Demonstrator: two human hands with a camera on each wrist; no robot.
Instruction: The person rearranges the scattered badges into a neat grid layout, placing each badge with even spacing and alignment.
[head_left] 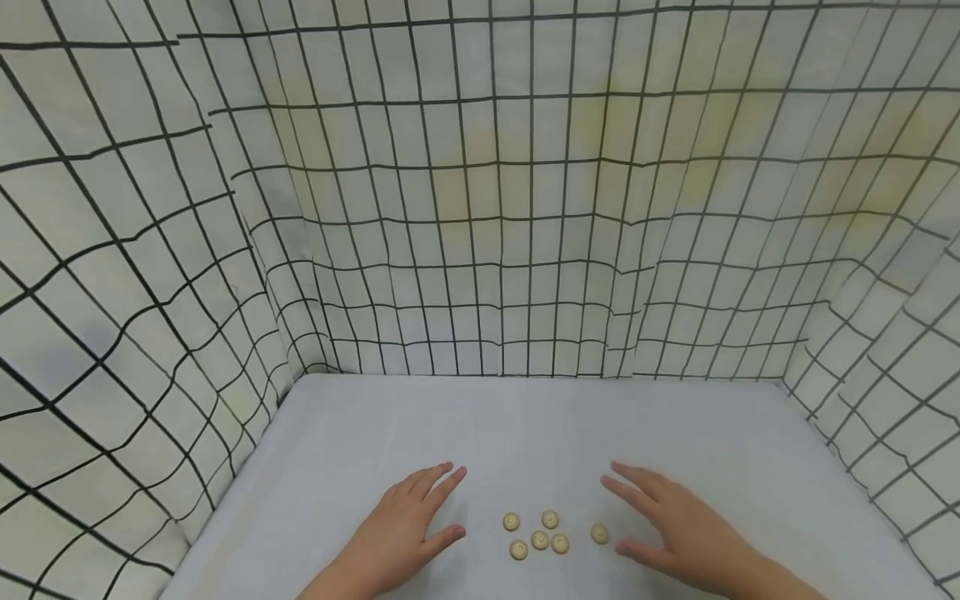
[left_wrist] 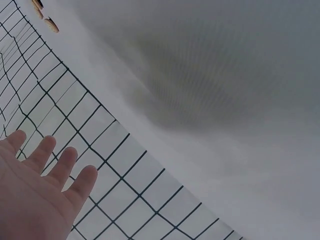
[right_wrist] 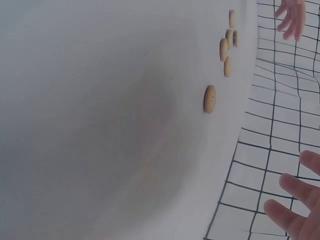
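Several round, pale wooden buttons [head_left: 540, 540] lie flat on the white tabletop between the two hands. Most form a loose cluster, while a single button [head_left: 599, 533] sits apart on the right; its small holes show in the right wrist view. My left hand [head_left: 405, 525] is held left of the cluster, fingers spread and nothing in them. On the other side, my right hand [head_left: 671, 525] has its fingers extended, thumb close to the single button, and holds nothing. In the left wrist view, buttons [left_wrist: 51, 25] show at the top left corner, beyond the spread fingers.
The white table [head_left: 450, 433] ends at a back wall [head_left: 517, 250] of pale cloth with a black grid. Similar gridded sides stand at the left [head_left: 112, 292] and right [head_left: 900, 350].
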